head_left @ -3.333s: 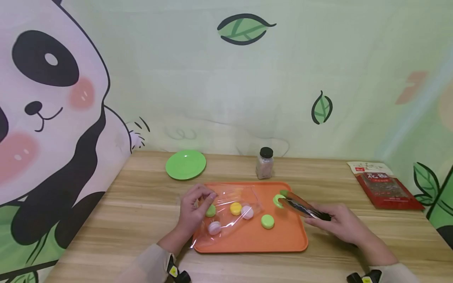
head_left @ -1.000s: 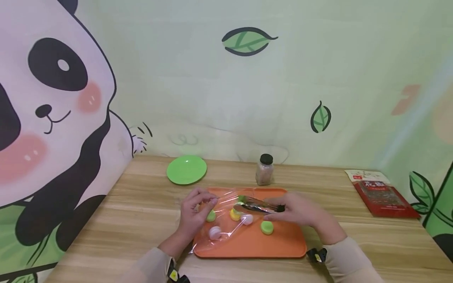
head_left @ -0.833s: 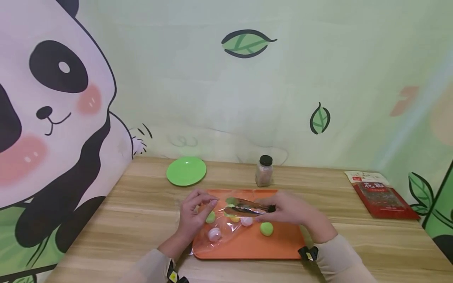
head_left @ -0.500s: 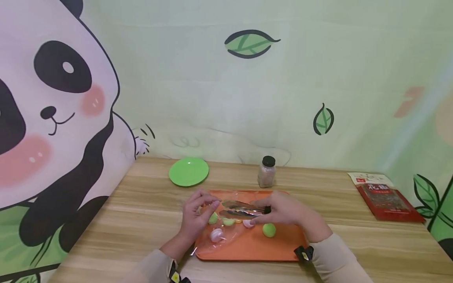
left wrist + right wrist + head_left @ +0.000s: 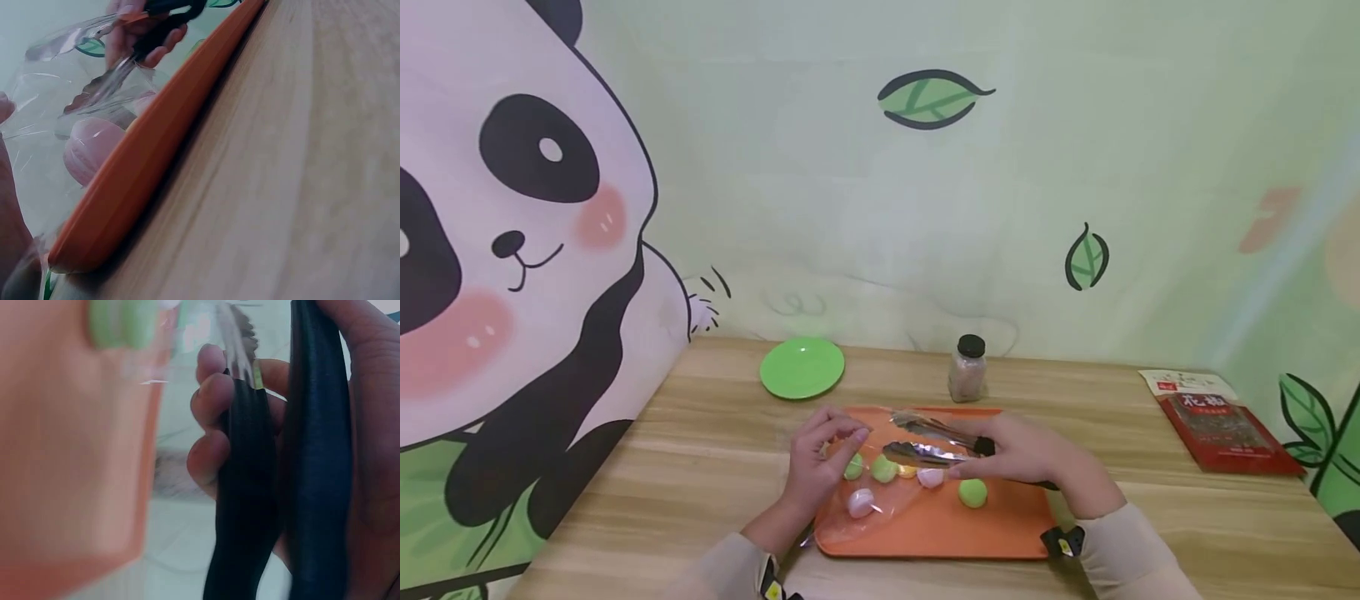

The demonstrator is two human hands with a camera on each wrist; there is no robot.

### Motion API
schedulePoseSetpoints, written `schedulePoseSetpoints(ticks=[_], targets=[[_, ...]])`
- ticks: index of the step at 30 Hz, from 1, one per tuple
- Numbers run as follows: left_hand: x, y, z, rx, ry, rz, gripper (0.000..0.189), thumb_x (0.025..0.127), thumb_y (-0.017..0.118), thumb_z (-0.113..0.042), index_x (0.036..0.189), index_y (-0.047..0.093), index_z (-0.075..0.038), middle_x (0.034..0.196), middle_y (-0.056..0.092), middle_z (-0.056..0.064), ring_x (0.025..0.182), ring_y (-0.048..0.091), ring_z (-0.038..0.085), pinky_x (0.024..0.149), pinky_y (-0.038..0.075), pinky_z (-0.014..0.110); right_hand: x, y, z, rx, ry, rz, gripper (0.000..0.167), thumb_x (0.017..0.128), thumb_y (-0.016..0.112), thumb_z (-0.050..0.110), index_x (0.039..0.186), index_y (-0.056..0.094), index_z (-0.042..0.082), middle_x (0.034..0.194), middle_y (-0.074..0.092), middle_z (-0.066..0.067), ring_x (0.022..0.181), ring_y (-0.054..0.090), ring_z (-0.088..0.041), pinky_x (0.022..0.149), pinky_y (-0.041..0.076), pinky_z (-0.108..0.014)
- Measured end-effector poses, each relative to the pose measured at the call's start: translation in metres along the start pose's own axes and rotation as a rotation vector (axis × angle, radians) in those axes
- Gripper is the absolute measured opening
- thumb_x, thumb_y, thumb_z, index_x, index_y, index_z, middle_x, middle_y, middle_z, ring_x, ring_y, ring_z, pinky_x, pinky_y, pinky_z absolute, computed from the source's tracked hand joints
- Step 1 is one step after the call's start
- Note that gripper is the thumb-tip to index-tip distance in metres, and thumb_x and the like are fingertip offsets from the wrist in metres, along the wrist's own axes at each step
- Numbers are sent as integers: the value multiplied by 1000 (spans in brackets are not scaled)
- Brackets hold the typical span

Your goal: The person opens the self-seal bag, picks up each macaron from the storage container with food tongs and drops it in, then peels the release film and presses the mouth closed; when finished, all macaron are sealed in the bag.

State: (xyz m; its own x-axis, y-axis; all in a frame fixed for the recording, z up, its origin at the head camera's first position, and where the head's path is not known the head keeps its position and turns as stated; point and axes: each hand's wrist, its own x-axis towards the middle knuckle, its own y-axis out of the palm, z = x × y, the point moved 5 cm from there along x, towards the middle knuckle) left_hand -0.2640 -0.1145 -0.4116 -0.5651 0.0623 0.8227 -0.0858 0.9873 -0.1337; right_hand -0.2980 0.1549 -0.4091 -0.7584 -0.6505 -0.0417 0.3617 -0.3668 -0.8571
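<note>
While I watch through the head camera, I take the orange tray (image 5: pixel 940 533) as my landmark. At its left edge, the left hand (image 5: pixel 820 458) pinches the rim of a clear plastic bag (image 5: pixel 891 498), which spreads across the tray's left half. Above the tray's far right part, the right hand (image 5: pixel 1026 450) grips the black handles of metal tongs (image 5: pixel 925 455), whose tips stand apart over the bag.

On the tray's left side, I see a green macaron (image 5: pixel 852 467) near the left hand, and a second green macaron (image 5: pixel 883 468), a yellow macaron (image 5: pixel 907 472) and a pale pink macaron (image 5: pixel 930 477) in a row toward the middle. Another pink one (image 5: pixel 861 502) sits closer to the tray's near left corner. I can't tell which of these lie inside the bag and which beneath it. A lone green one (image 5: pixel 973 492) rests right of the tray's middle. Beyond the far edge stand a green plate (image 5: pixel 802 368), to the left, and a black-capped jar (image 5: pixel 967 379).
</note>
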Motion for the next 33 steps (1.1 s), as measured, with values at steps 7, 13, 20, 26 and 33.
schedulePoseSetpoints(ticks=[7,13,20,26,33], targets=[[-3,2,-2,17,-11,0,18,79,72,18,86,72,1,78,60,11,72,56,22,64,46,37,-41,4,-45,195,82,-117,66,86,77,48,142,57,21,131,63,-1,113,59,-21,91,49,-42],[-8,0,13,14,-4,-9,18,78,75,16,86,72,-1,80,62,8,74,58,19,69,48,24,-80,2,-84,365,123,-324,55,92,73,22,139,56,0,124,65,-17,108,61,-21,82,51,-30],[-15,-4,32,-25,29,-14,20,78,75,13,88,74,-4,82,64,8,76,59,20,71,50,22,-89,2,-97,495,129,-440,47,95,67,12,138,53,-3,112,65,-19,86,60,-13,68,50,-27],[-18,-6,30,-50,20,-19,19,78,75,13,87,73,-4,81,63,8,74,59,20,69,50,25,-84,7,-97,414,215,-379,48,95,70,26,138,57,6,124,65,-12,106,58,-18,86,46,-25],[-12,-4,29,-68,18,7,3,86,76,-1,87,73,-2,84,65,7,76,58,21,69,49,26,-85,11,-105,611,379,-331,53,98,66,34,141,49,9,103,58,-19,49,50,-20,41,49,-39]])
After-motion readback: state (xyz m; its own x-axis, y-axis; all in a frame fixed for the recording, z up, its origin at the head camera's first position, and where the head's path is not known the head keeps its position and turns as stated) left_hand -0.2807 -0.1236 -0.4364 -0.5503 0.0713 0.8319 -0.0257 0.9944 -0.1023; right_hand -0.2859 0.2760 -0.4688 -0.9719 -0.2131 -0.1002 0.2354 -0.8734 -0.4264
